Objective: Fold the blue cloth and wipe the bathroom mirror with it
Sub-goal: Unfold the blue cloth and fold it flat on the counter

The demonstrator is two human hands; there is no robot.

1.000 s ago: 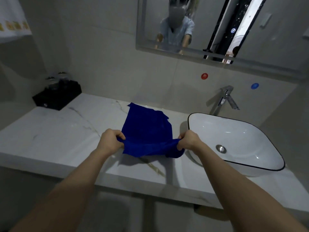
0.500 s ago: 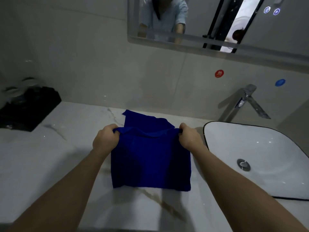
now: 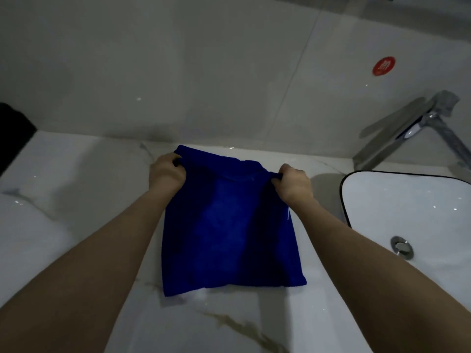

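Just one blue cloth (image 3: 229, 238) in left hand (image 3: 167, 174) and right hand (image 3: 293, 183).

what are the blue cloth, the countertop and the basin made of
The blue cloth looks like soft matte fabric, maybe microfibre: it folds limply. The countertop looks like polished marble or marble-look stone: grey veins, glints. The basin looks like glossy white ceramic: smooth sheen, thin black rim.

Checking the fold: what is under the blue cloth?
The blue cloth lies on the marble counter, a lower layer showing past its far edge. Whatever else lies beneath is covered.
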